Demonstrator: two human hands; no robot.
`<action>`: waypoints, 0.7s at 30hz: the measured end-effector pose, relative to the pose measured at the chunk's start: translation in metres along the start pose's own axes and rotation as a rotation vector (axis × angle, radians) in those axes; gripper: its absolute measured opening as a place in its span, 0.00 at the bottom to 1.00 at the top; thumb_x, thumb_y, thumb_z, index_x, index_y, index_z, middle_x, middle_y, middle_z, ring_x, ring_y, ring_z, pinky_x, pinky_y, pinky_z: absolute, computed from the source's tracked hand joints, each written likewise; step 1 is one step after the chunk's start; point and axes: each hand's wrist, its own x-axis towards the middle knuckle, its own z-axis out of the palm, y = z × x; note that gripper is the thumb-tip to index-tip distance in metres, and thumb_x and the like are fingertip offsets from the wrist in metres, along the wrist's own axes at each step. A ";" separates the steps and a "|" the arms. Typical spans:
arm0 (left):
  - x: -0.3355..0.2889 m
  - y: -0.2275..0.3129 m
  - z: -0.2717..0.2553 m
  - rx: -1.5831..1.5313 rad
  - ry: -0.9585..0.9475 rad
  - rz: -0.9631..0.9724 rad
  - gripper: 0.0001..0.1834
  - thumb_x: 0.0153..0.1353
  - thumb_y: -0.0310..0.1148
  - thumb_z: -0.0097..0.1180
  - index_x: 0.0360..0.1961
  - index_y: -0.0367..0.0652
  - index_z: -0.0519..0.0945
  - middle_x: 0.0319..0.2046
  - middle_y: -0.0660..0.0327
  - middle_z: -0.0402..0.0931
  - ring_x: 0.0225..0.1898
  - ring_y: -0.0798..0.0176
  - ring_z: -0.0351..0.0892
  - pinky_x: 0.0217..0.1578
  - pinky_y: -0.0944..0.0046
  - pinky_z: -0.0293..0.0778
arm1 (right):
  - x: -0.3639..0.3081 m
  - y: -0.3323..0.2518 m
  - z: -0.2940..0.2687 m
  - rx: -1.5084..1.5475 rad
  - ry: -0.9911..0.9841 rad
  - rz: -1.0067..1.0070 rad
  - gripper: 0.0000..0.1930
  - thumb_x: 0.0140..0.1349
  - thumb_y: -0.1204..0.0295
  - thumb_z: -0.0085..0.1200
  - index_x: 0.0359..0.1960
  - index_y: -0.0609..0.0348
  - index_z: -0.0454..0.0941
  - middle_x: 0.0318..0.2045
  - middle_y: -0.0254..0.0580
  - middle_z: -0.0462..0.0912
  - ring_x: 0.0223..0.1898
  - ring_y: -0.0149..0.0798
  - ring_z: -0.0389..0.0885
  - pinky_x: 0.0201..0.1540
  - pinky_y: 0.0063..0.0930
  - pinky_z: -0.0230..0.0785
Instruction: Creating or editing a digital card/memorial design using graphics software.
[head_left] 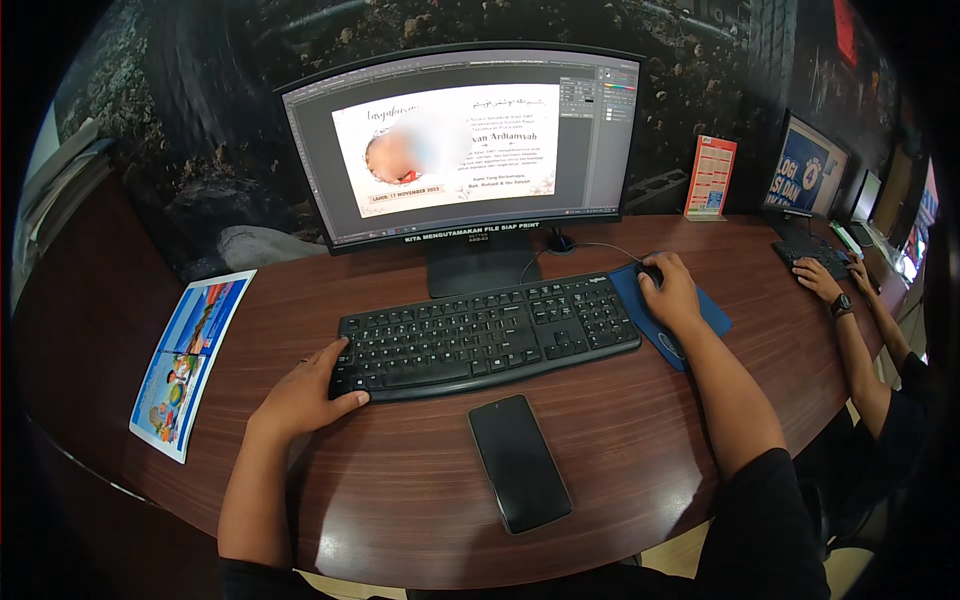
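Here's the left hand (298, 396), parked at the left end of the keyboard (480, 340): thumb at its front left corner, fingertips up on the left edge, a wide gap between thumb and fingers. How far the fingers stand from one another, I can't tell. Over to the right hand (672, 290), and it's curled over the black mouse (653, 272), fingers clamped round it, most of the mouse hidden beneath. That mouse sits on the blue pad (650, 318), just off the keyboard's right edge, the forearm crossing the pad.

The keyboard lies mid-desk, slightly aslant, in front of the monitor (460, 140) towards the desk's (390, 480) back edge. On screen: a pale two-part page, a round, partly blurred picture at its left, dark panels to the right. Down near the front edge lies the phone (520, 465), screen up and dark. Over by the left edge, a colourful sheet (190, 365) lies flat. Along the back edge, right of the monitor, stands a red calendar (711, 178). And at the desk's right end, a co-worker's hands (818, 279) are at a second keyboard (806, 256) below a smaller monitor (808, 170).
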 end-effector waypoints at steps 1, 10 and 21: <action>-0.001 0.002 -0.001 0.000 0.001 -0.004 0.52 0.61 0.60 0.68 0.76 0.37 0.62 0.68 0.34 0.72 0.70 0.36 0.72 0.69 0.44 0.69 | 0.000 -0.003 -0.002 -0.022 -0.030 0.008 0.15 0.61 0.70 0.64 0.49 0.59 0.84 0.52 0.51 0.83 0.56 0.57 0.82 0.60 0.45 0.74; -0.008 0.022 -0.005 0.096 0.005 -0.026 0.31 0.64 0.50 0.69 0.58 0.38 0.74 0.51 0.43 0.84 0.55 0.40 0.84 0.55 0.45 0.77 | -0.001 -0.002 -0.003 0.028 -0.068 -0.040 0.14 0.61 0.72 0.64 0.48 0.61 0.84 0.52 0.51 0.83 0.56 0.56 0.82 0.60 0.45 0.74; -0.010 0.018 -0.004 0.094 0.052 0.038 0.27 0.65 0.48 0.69 0.54 0.39 0.77 0.52 0.47 0.84 0.54 0.40 0.84 0.54 0.46 0.77 | 0.001 0.002 0.001 0.038 -0.064 -0.079 0.14 0.60 0.72 0.64 0.47 0.62 0.84 0.52 0.52 0.83 0.55 0.56 0.82 0.60 0.44 0.74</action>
